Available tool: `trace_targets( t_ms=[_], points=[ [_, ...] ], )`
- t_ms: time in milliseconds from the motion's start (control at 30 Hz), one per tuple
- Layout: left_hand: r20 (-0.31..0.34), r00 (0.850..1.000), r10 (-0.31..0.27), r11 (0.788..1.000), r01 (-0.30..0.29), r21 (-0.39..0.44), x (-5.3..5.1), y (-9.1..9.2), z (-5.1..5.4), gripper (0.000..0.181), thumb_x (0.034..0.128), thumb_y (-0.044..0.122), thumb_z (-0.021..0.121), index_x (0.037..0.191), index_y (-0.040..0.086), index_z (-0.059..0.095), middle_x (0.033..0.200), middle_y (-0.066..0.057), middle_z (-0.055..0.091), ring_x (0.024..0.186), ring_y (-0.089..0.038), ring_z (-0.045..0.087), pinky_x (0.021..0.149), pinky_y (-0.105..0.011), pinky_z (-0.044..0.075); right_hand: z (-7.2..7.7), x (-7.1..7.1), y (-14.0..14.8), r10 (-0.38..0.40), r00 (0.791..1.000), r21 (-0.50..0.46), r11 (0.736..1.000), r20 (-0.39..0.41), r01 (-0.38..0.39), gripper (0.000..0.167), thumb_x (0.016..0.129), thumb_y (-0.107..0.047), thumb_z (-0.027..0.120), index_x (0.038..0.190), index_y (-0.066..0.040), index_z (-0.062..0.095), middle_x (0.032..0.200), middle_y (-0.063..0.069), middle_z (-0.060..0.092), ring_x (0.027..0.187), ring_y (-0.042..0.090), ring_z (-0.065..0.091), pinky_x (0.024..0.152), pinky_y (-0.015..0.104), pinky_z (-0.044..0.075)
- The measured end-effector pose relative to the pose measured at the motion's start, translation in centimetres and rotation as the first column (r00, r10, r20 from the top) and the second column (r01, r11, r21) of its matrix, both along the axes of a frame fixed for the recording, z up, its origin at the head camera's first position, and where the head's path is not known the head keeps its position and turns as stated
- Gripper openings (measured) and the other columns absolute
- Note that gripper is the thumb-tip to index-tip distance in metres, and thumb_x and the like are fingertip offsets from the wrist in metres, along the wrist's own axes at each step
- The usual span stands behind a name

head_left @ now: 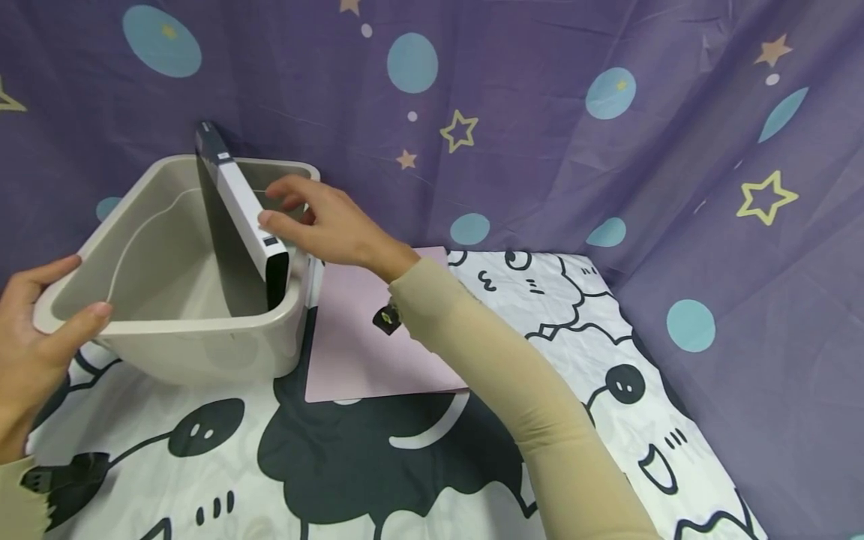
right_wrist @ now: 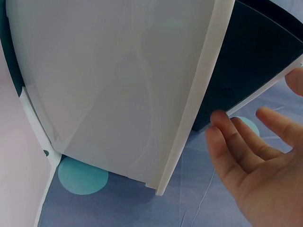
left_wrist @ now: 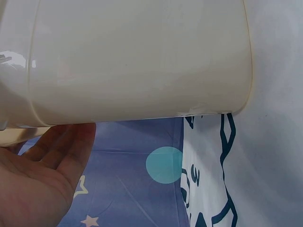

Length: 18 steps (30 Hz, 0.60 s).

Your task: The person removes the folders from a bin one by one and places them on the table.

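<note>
A pale grey plastic bin (head_left: 223, 337) stands on the left of the bed-like cloth. My left hand (head_left: 40, 322) holds its left rim, thumb over the edge; the left wrist view shows that hand (left_wrist: 47, 175) beside the bin's outer wall (left_wrist: 132, 61). A slim black box with a white edge (head_left: 243, 199) leans upright inside the bin, its top above the rim. My right hand (head_left: 320, 221) is at the box's right side, thumb at the white edge and fingers loosely bent. In the right wrist view the hand (right_wrist: 260, 165) is near the box's dark face (right_wrist: 246, 61).
A pink flat sheet (head_left: 378, 352) lies right of the bin, partly under my right forearm. Black-and-white cartoon cloth (head_left: 378, 480) covers the surface. A purple curtain (head_left: 526, 150) with stars and dots hangs behind and to the right.
</note>
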<state>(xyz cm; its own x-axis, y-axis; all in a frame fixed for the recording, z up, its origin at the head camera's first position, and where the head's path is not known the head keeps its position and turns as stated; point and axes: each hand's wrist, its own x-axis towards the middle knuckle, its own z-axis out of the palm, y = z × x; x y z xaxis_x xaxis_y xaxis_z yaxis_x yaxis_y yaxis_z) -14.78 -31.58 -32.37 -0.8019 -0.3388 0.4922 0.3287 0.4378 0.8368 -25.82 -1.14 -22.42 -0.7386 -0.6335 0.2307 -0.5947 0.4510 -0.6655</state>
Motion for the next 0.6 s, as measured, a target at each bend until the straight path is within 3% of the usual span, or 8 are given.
trace_targets(
  t_ms=[233, 433, 600],
  points=[
    [-0.005, 1.000, -0.004, 1.000, 0.004, 0.008, -0.1, -0.2, -0.1, 0.065, 0.0728, -0.015, 0.060, 0.133, 0.008, 0.053, 0.110, 0.011, 0.053, 0.092, -0.003, 0.051, 0.074, -0.004, 0.038, 0.1, -0.4, -0.4, 0.070, 0.997, -0.012, 0.997, 0.043, -0.070, 0.046, 0.092, -0.037, 0.058, 0.134, -0.022, 0.050, 0.129, -0.006, 0.051, 0.104, 0.005, 0.056, 0.085, 0.015, 0.043],
    [-0.005, 1.000, -0.017, 1.000, 0.017, 0.013, -0.2, -0.3, -0.5, 0.065, 0.0736, -0.015, 0.059, 0.135, 0.007, 0.052, 0.113, 0.009, 0.053, 0.093, -0.004, 0.050, 0.074, -0.004, 0.039, 0.2, -0.7, -0.8, 0.089, 0.992, -0.027, 0.996, 0.088, -0.087, 0.047, 0.091, -0.035, 0.061, 0.135, -0.024, 0.050, 0.129, -0.008, 0.050, 0.104, 0.005, 0.056, 0.084, 0.016, 0.043],
    [0.007, 1.000, -0.021, 1.000, 0.021, 0.012, -0.2, -0.4, -0.6, 0.065, 0.0752, -0.014, 0.059, 0.136, 0.010, 0.051, 0.115, 0.009, 0.051, 0.094, -0.004, 0.049, 0.075, -0.005, 0.038, 0.2, -1.0, -1.5, 0.141, 0.985, -0.042, 0.990, 0.100, -0.138, 0.050, 0.091, -0.030, 0.061, 0.138, -0.018, 0.048, 0.134, -0.008, 0.047, 0.111, 0.001, 0.050, 0.087, 0.014, 0.042]
  ],
)
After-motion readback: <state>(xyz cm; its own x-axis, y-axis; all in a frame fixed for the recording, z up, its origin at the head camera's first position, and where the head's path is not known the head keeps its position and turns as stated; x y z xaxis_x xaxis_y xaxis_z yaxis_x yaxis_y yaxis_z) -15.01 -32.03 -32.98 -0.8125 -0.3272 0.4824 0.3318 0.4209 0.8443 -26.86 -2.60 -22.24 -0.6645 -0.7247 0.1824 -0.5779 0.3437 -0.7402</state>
